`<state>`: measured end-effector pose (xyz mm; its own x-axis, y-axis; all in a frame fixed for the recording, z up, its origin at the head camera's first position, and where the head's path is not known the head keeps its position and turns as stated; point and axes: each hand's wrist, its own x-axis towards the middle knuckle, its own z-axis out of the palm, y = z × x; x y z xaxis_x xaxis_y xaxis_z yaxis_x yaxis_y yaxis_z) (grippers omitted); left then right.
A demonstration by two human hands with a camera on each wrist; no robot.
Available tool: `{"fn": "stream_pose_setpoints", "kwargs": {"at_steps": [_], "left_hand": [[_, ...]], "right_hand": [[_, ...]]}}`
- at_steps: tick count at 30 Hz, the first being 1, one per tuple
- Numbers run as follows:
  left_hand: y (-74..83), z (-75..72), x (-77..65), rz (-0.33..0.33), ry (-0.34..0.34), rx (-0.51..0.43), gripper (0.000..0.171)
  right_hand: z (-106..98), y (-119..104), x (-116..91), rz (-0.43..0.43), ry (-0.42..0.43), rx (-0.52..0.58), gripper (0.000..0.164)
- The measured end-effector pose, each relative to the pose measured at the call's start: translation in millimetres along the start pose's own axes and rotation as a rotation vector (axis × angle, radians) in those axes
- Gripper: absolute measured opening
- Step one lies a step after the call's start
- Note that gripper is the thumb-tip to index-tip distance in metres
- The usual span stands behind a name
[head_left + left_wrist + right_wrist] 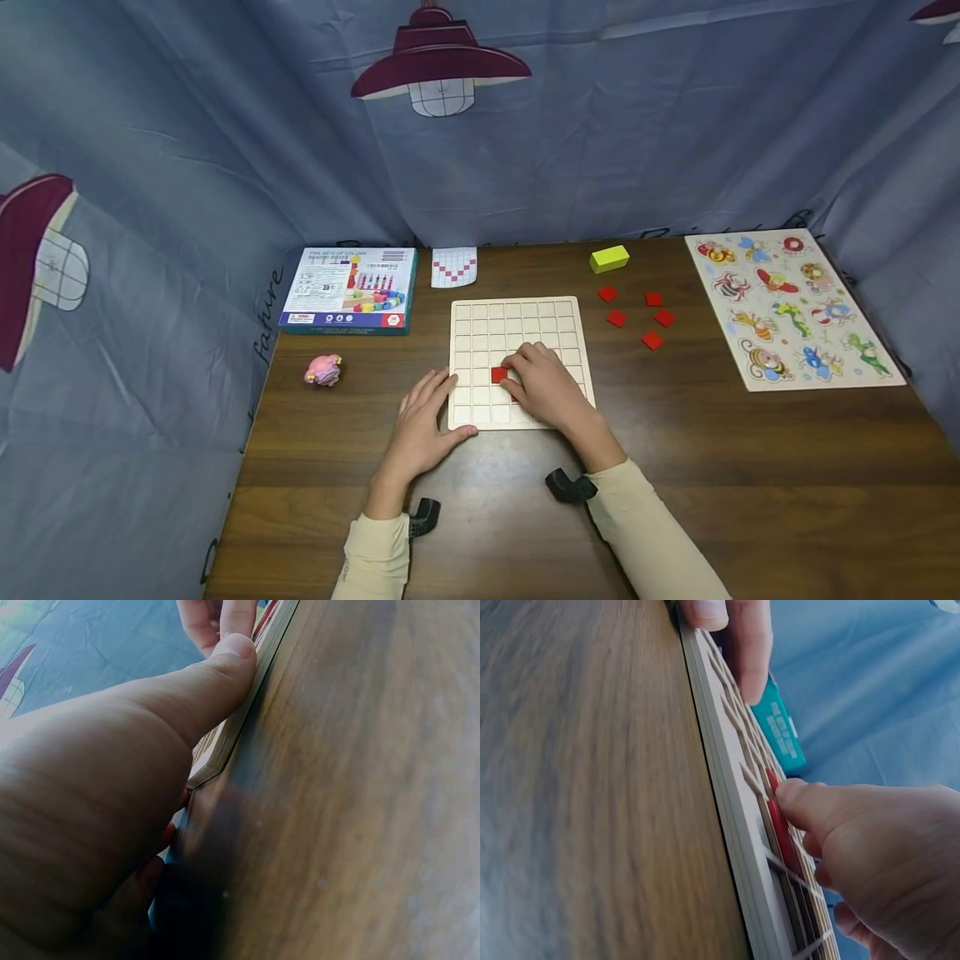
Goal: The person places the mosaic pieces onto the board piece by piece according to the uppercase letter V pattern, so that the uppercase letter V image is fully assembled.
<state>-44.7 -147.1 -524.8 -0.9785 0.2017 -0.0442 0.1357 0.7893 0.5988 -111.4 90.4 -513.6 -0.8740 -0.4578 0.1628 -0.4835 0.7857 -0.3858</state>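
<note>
A pale wooden grid board (472, 325) lies on the table in the head view. My left hand (420, 429) rests at its lower left corner, fingers along the left edge and thumb along the near edge. With curled thumb and fingers, my right hand (551, 387) holds a red square tile (498, 375) at a cell of the board. A second red tile (782, 834) sits in the grid beneath that hand, mostly hidden in the head view. The right wrist view shows the right thumb (799, 801) against the tiles; the fingertips behind are hidden.
Several loose red tiles (653, 340) lie right of the board, below a yellow-green block (609, 259). A pattern card (453, 267) lies behind the board. To the left are a boxed toy set (348, 292) and a pink figure (323, 370). An insect picture board (795, 310) lies far right.
</note>
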Motion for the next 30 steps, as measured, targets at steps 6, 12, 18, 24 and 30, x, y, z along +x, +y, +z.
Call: {"fn": "stream_pose_setpoints", "kwargs": {"at_steps": [6,12,18,24,30], "left_hand": [[-0.4,-0.5,0.3,-0.018,-0.019,0.004,0.091],[1.0,-1.1,0.8,-0.008,-0.008,0.002,0.090],[1.3,1.1,0.2,-0.016,-0.017,-0.012,0.089],[1.4,3.7,-1.0,-0.011,-0.012,-0.026,0.089],[-0.4,0.5,1.0,-0.001,-0.002,-0.032,0.090]], "right_hand": [[0,-5,2,0.009,0.009,-0.008,0.018],[-3,-3,2,0.033,0.013,0.027,0.021],[-16,33,-11,0.156,0.113,0.158,0.031],[-40,102,-52,0.348,0.282,0.184,0.033],[-56,145,-81,0.559,0.371,0.154,0.043]]}}
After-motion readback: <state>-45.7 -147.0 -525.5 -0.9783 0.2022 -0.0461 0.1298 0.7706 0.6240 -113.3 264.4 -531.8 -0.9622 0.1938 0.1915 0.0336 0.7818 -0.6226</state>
